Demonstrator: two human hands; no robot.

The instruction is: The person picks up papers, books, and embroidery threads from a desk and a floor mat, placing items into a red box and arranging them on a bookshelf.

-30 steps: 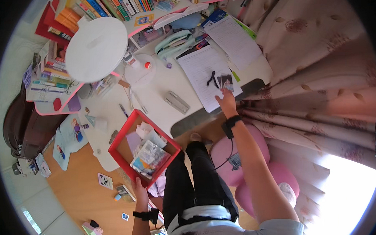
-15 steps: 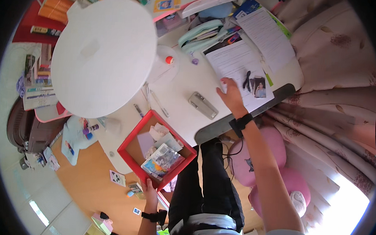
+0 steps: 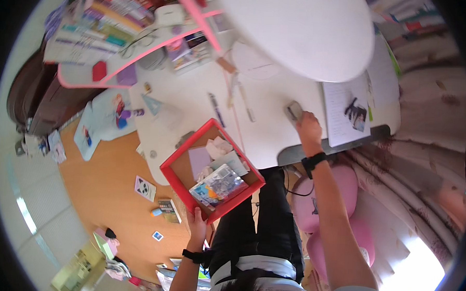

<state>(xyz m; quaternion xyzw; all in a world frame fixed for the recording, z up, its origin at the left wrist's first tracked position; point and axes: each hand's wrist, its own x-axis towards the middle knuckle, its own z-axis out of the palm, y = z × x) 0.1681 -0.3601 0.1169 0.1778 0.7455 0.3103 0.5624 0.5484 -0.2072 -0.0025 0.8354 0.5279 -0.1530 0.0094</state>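
Observation:
My left hand (image 3: 197, 224) grips the near corner of a red open box (image 3: 186, 194), holding it tilted over the desk's front edge. Inside the box lie a shiny picture packet (image 3: 218, 187), a purple sheet (image 3: 198, 162) and crumpled pale pink paper (image 3: 218, 147). On the right, my right hand (image 3: 310, 132) is closed round the near end of a grey oblong case (image 3: 294, 111) on the white desk. My fingers hide part of that case.
A large white lamp head (image 3: 305, 29) hangs over the desk's back. Pens (image 3: 215, 108) lie left of the case, papers (image 3: 343, 111) right of it. A pink-edged shelf (image 3: 143, 58) with books stands at left. A pink chair (image 3: 327, 194) sits below the desk's right side.
My right hand has come from over the papers to the grey case and closed on it. The view has swung left. My left hand still holds the red box.

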